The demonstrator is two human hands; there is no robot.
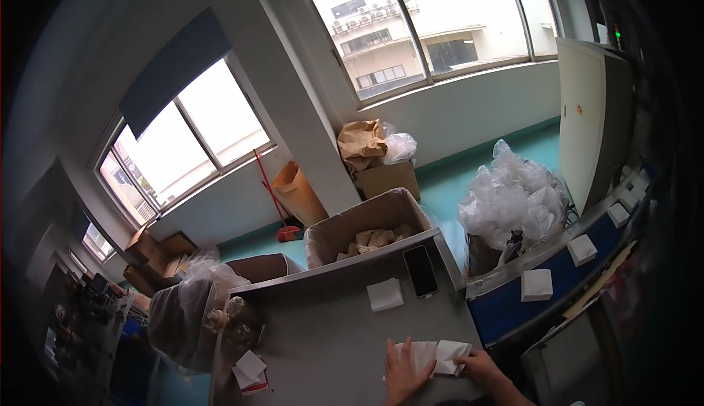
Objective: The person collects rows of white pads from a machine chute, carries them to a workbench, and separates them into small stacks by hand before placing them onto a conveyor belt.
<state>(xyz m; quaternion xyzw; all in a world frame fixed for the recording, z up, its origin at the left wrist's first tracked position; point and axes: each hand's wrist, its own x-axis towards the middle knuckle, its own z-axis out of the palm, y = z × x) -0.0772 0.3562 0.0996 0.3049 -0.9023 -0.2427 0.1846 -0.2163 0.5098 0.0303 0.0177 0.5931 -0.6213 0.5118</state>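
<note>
left hand [402,377] lies flat, fingers spread, pressing down the thin white folded paper sheet [433,356] on the grey metal worktable [330,333]; right hand [480,366] pinches the sheet's right edge, the paper lying between both hands.

An open brown cardboard box [370,224] is standing just behind the grey table, holding crumpled paper, and a smaller closed one [387,179] is sitting behind it against the wall under a brown paper bag [361,141]. More brown cartons [158,248] are lying stacked at the left below the window. A black phone [420,270] is lying screen-up and dark on the table's far edge.
</note>
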